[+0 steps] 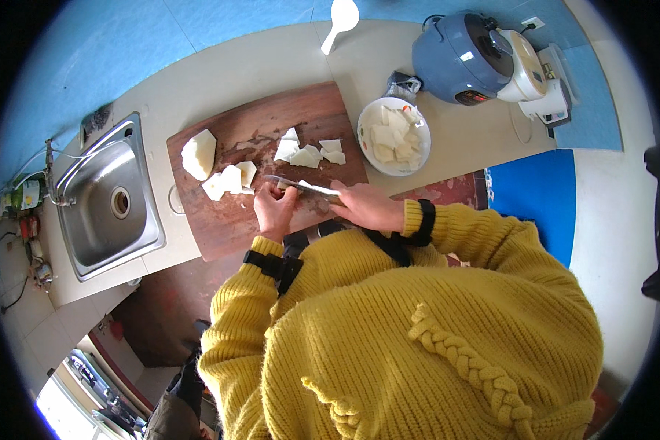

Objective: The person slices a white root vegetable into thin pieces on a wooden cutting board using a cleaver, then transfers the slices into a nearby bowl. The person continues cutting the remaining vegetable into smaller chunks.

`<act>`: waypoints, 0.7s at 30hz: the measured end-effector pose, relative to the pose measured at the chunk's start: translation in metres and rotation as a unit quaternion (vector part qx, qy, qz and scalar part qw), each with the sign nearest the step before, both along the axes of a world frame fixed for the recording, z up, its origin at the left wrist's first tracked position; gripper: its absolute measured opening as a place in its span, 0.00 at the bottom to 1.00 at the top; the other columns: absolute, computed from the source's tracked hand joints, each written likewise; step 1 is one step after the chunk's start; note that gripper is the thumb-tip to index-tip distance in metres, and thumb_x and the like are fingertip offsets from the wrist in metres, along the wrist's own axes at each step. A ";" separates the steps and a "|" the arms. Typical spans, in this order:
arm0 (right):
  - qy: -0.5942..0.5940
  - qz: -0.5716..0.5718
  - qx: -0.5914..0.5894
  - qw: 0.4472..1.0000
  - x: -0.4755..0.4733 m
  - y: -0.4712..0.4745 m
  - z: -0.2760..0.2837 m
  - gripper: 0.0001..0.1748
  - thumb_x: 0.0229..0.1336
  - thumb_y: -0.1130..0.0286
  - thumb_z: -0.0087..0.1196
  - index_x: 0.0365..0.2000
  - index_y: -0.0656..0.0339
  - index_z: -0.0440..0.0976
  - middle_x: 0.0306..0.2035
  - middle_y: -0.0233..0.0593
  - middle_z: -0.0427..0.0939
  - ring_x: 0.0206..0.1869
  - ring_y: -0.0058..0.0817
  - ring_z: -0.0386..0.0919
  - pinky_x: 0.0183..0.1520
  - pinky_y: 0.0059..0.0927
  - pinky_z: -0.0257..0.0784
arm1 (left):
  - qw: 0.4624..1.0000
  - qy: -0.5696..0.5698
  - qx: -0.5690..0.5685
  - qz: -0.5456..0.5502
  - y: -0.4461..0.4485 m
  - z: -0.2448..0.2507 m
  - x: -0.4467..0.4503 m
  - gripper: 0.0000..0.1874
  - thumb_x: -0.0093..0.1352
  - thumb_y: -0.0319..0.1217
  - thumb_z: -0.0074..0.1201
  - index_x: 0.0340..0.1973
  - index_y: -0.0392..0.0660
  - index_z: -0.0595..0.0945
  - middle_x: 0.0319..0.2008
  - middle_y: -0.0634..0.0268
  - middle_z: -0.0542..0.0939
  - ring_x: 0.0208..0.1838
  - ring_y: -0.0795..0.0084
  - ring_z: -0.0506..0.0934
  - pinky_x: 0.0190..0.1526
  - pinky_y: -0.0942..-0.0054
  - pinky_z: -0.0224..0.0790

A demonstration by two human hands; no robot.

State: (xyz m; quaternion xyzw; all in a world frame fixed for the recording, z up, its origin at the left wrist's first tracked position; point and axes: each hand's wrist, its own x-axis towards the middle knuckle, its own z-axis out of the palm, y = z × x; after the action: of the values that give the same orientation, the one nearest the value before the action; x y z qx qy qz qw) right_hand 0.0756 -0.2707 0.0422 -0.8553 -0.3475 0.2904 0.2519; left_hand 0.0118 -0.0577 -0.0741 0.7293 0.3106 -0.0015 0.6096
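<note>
My right hand [368,204] grips a kitchen knife [294,182] by its handle, the blade pointing left over the front of a wooden cutting board [242,124]. Under the blade, the curled fingers of my left hand [275,212] pinch a small piece of pale vegetable [284,186], mostly hidden by blade and fingers. A large peeled chunk [199,155] of similar white flesh sits at the board's left. Several flat slices [231,179] lie near it, and more cut pieces [306,157] are spread behind the knife. Right of the board, a white bowl [364,151] holds many such pieces.
Left of the board is a stainless steel sink [102,242] with a faucet [52,176]. A blue electric pressure cooker [451,60] and a white appliance [528,66] stand at the back right, with a dark plastic bag [402,83] nearby. A white rice paddle [342,19] is by the wall.
</note>
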 end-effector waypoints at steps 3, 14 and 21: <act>-0.009 0.000 -0.001 1.000 0.001 0.004 -0.011 0.20 0.64 0.61 0.54 0.45 0.68 0.65 0.25 0.61 0.78 0.30 0.59 0.78 0.33 0.56 0.72 | 0.999 0.006 -0.035 0.004 0.000 0.009 -0.002 0.15 0.59 0.33 0.62 0.21 0.38 0.72 0.18 0.60 0.79 0.19 0.74 0.77 0.24 0.73 0.72; 0.014 -0.013 0.069 0.997 0.038 0.000 -0.014 0.21 0.65 0.59 0.55 0.44 0.69 0.67 0.25 0.61 0.77 0.29 0.58 0.78 0.32 0.52 0.70 | 0.995 0.016 -0.096 0.032 -0.005 0.023 0.002 0.10 0.62 0.29 0.60 0.24 0.38 0.75 0.18 0.62 0.80 0.19 0.76 0.79 0.21 0.77 0.71; 0.004 -0.016 0.047 0.999 0.032 -0.004 0.015 0.22 0.65 0.61 0.55 0.48 0.70 0.66 0.21 0.59 0.75 0.26 0.56 0.77 0.28 0.47 0.69 | 0.992 0.009 -0.120 0.032 -0.007 0.036 0.002 0.09 0.63 0.28 0.58 0.28 0.36 0.74 0.20 0.60 0.80 0.19 0.75 0.79 0.20 0.78 0.70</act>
State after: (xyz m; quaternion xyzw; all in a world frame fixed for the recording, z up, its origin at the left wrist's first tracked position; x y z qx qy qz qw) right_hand 0.1081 -0.2746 0.0576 -0.8467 -0.3464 0.2728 0.2978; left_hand 0.0140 -0.0651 -0.0382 0.6401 0.3373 -0.0260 0.6898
